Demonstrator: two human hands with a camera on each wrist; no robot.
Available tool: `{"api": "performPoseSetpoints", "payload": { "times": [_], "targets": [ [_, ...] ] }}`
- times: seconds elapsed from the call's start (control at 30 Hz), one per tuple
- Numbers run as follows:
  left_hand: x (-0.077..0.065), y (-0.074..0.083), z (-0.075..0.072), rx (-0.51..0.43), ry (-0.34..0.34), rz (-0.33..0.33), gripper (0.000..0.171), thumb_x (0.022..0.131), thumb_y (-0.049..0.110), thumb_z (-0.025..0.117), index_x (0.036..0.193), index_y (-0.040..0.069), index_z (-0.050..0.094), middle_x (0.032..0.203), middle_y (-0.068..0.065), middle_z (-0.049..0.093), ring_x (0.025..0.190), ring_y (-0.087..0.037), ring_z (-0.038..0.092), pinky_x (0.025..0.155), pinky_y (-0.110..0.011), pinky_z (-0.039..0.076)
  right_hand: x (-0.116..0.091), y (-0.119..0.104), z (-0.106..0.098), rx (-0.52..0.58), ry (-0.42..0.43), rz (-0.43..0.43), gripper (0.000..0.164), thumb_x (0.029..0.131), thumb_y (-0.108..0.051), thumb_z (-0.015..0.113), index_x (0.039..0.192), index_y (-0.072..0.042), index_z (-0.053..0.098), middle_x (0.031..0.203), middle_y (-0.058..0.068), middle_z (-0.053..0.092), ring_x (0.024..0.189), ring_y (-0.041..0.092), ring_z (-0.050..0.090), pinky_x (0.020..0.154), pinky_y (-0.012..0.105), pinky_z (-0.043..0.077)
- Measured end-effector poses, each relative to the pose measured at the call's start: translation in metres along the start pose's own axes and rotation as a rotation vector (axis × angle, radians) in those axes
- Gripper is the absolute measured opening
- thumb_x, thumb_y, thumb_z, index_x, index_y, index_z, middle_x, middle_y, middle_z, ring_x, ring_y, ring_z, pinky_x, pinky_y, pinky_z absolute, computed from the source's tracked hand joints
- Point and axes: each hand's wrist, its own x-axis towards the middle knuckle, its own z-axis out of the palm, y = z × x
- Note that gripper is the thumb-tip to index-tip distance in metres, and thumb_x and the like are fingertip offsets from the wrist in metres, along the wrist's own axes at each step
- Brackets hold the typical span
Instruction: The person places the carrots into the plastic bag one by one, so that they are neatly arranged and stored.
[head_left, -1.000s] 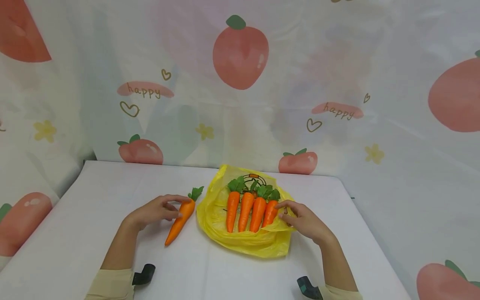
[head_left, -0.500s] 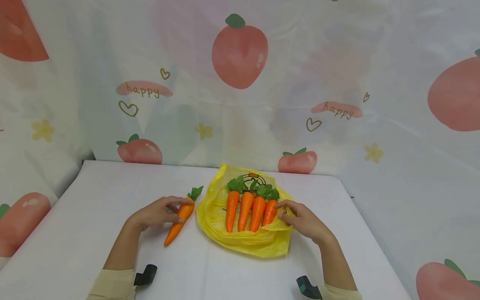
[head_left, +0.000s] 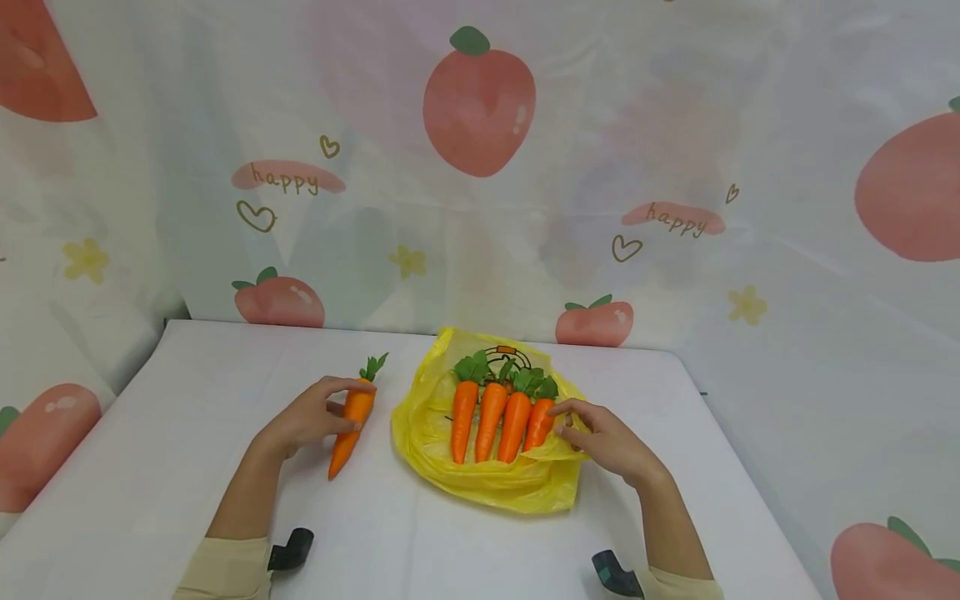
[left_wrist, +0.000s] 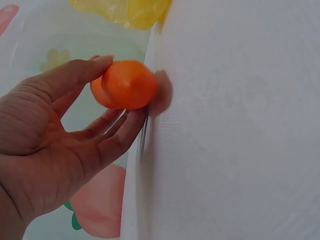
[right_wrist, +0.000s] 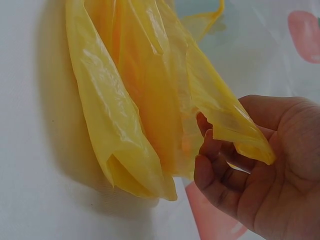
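My left hand (head_left: 311,417) grips an orange carrot (head_left: 358,407) with a green leafy top, left of the bag. From the left wrist view, the thumb and fingers are around the carrot (left_wrist: 132,85), whose tip points at the camera and whose leaves are hidden. A thin yellow plastic bag (head_left: 517,492) lies spread in the middle of the table, with several carrots (head_left: 491,417) side by side in its mouth, leaves away from me. At its right edge, my right hand (head_left: 607,442) holds a loose flap of the bag (right_wrist: 227,120) between thumb and curled fingers.
A white cloth covers the table (head_left: 225,367). Behind it hangs a pale curtain (head_left: 480,242) printed with fruit, hearts and the word "happy". Black wrist mounts (head_left: 291,550) show by both sleeves.
The left hand has taken a firmer hold of the carrot and shifted it slightly left and away from the bag, turning it more upright in view. My right hand stays put.
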Motion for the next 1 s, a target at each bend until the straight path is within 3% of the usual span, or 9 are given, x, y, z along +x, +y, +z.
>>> {"api": "performPoseSetpoints", "payload": {
  "times": [0.47,0.77,1.0],
  "targets": [
    [0.000,0.009,-0.004,0.027,0.046,0.038,0.053,0.093,0.010,0.076,0.143,0.024,0.063,0.153,-0.016,0.039,0.128,-0.044,0.049,0.094,-0.056,0.053,-0.002,-0.001,-0.001,0.013,-0.018,-0.024,0.026,0.104,-0.016,0.064,0.128,-0.006,0.067,0.099,0.009,0.058,0.087,0.026,0.055,0.074,0.035,0.050],
    [-0.003,0.034,-0.005,-0.011,0.087,0.088,0.053,0.095,0.016,0.075,0.145,0.023,0.060,0.151,-0.016,0.039,0.129,-0.044,0.046,0.092,-0.051,0.054,-0.003,0.000,-0.003,0.013,-0.016,-0.029,0.026,0.103,-0.016,0.064,0.127,-0.005,0.067,0.104,0.009,0.059,0.087,0.026,0.055,0.075,0.036,0.050],
    [-0.010,0.051,-0.006,-0.016,0.103,0.100,0.054,0.096,0.020,0.076,0.147,0.026,0.058,0.150,-0.014,0.039,0.132,-0.044,0.044,0.095,-0.058,0.050,-0.004,-0.002,-0.002,0.006,-0.009,-0.022,0.026,0.103,-0.015,0.064,0.126,-0.005,0.067,0.101,0.009,0.058,0.086,0.026,0.055,0.074,0.035,0.050]
  ]
}}
